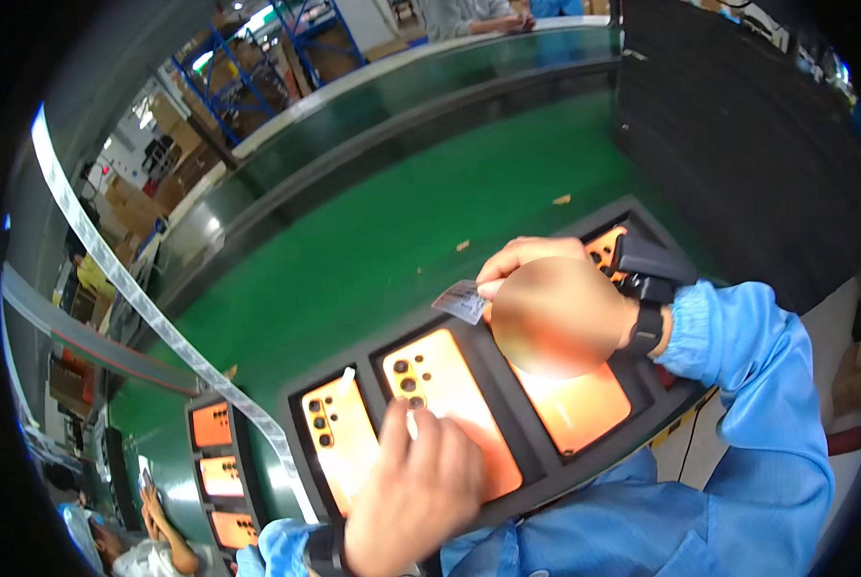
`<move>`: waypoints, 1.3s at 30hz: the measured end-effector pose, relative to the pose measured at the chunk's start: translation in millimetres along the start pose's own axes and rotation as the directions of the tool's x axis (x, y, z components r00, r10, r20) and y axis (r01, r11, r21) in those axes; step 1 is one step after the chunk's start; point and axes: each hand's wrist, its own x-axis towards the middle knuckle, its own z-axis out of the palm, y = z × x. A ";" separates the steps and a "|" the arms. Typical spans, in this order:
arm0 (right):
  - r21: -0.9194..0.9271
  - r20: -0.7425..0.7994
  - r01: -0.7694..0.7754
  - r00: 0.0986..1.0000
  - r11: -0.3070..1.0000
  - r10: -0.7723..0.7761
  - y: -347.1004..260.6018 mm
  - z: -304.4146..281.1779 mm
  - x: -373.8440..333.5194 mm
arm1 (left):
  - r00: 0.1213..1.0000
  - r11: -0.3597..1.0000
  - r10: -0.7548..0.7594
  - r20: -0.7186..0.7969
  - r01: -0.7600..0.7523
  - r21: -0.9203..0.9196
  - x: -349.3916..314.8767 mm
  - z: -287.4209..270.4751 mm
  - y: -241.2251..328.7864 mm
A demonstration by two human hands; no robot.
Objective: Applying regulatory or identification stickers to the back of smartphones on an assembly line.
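My right hand (556, 303) pinches a small printed label (462, 302), grey-white and sheet-like, between thumb and fingertips. That hand is partly smeared and hangs over the right side of a black compartment tray (509, 404). My left hand (416, 486) is closed, its fingertips at the camera lenses of the middle orange phone (464, 409). A bit of white shows between those fingers, too small to name. To its left lies another orange phone (339, 418) with a small white tab at its top edge. A third orange phone (580, 409) sits partly beneath my right hand.
More orange lens-bearing casing (605, 247) shows beyond my right wrist, by a dark block (652, 255). The tray rests by a green belt (382, 260). A black panel (738, 154) stands right. At lower left, a co-worker's hands (151, 505) are near another phone tray (241, 442).
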 end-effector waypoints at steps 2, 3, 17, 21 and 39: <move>0.104 0.097 -0.123 0.989 0.987 0.113 -9.0 6.9 -1.9 | 0.999 0.997 0.040 0.021 -0.039 -0.067 -16.6 -24.8 22.3; 0.001 0.148 -0.111 0.983 0.994 0.110 -13.2 9.1 -4.1 | 0.990 0.978 0.104 0.091 -0.085 -0.193 -22.5 -38.3 28.1; -0.403 0.582 0.341 0.812 0.849 -0.050 -5.1 56.5 -32.8 | 0.930 0.420 0.191 -0.314 -0.367 -0.830 -18.3 -20.5 49.3; -0.441 0.612 0.364 0.790 0.820 -0.021 -5.4 55.2 -29.6 | 0.928 0.390 0.168 -0.332 -0.372 -0.842 -19.5 -21.3 47.7; -0.423 0.616 0.385 0.786 0.820 -0.051 -2.6 57.2 -30.0 | 0.914 0.406 0.185 -0.360 -0.405 -0.819 -19.3 -21.4 48.2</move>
